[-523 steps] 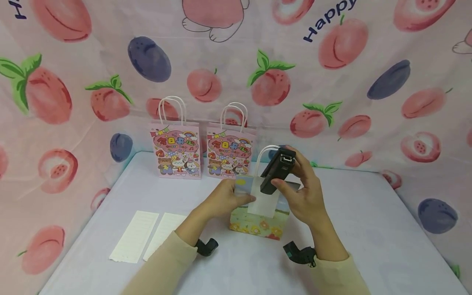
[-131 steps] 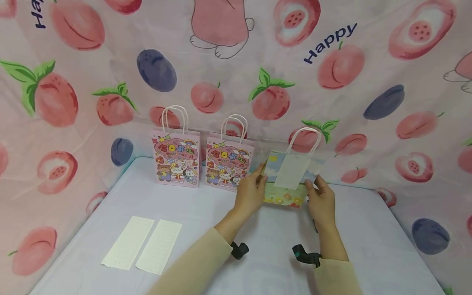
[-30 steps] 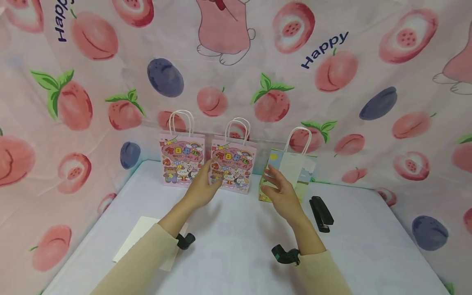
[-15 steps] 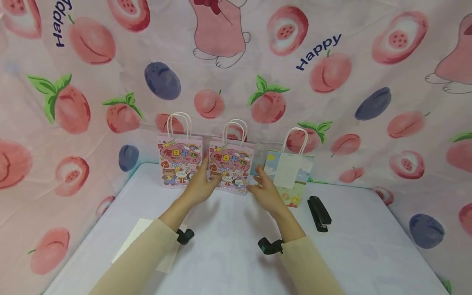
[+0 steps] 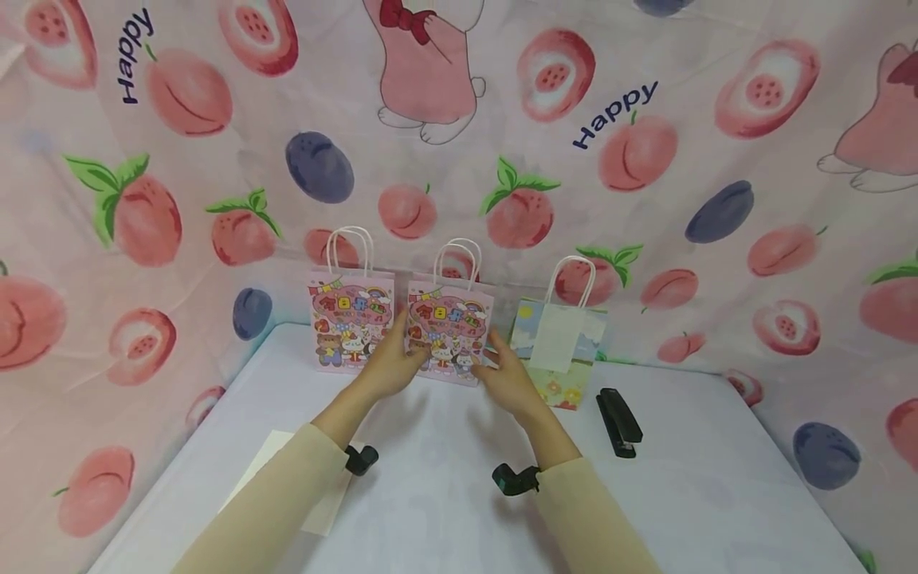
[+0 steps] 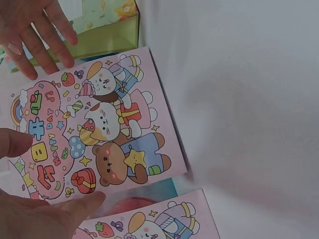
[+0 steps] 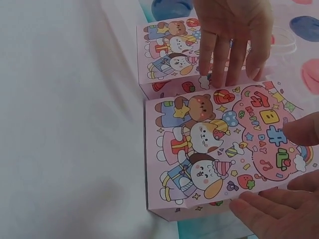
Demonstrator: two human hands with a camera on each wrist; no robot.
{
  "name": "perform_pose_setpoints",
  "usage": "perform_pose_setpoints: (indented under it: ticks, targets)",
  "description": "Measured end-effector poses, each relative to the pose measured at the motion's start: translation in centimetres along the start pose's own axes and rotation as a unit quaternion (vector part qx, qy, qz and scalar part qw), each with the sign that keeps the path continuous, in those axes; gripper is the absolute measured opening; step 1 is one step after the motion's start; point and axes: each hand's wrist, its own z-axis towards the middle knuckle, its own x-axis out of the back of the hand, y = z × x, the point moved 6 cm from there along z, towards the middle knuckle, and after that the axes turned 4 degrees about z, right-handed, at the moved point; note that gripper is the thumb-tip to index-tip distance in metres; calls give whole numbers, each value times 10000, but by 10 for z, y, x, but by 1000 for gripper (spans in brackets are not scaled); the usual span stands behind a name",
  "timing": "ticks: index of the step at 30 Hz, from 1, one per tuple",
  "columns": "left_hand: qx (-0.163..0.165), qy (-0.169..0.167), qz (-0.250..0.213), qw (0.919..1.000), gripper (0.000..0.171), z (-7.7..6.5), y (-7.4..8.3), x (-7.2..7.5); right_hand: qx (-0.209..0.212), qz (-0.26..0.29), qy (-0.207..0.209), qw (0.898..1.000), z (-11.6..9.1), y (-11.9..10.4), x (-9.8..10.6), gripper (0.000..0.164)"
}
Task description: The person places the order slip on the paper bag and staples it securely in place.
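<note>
The middle pink paper bag, printed with cartoon animals and white-handled, stands upright between my two hands. My left hand is at its left side, thumb in front; in the left wrist view a straight finger lies along the bag's edge. On the other side, my right hand has its fingers extended alongside the bag, and its thumb is over the front. Whether all the fingertips touch is unclear. A matching pink bag stands to the left.
Right of the hands stands a flower-and-sky paper bag with a white slip on its front. A black stapler lies farther right. Pale paper lies at left, partly under my left sleeve. A fruit-print cloth hangs behind.
Earlier my right hand held the stapler at the flowered bag; both hands later set that bag down at right. The stapler now lies on the table. My right hand has moved left to the middle bag.
</note>
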Motion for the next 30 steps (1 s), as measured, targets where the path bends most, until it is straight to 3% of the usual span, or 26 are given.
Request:
perform_pose_setpoints:
  ticks: [7, 14, 19, 23, 30]
  targets:
    - [-171, 284, 276, 9991, 86, -8, 9, 8, 11, -231, 146, 9996, -7, -2, 8, 83]
    - [-439, 1385, 767, 9864, 54, -16, 19, 27, 228, -21, 123, 9997, -18, -14, 18, 79]
    - [-713, 2053, 737, 9733, 27, -22, 22, 35, 180, 25, 73, 9998, -28, -21, 21, 79]
    - [-857, 2201, 622, 9697, 21, -24, 24, 38, 92, -68, 169, 9998, -38, -23, 25, 78]
    - [-1024, 2053, 463, 9722, 20, -34, 33, 42, 140, -23, 267, 9995, -56, -29, 35, 67]
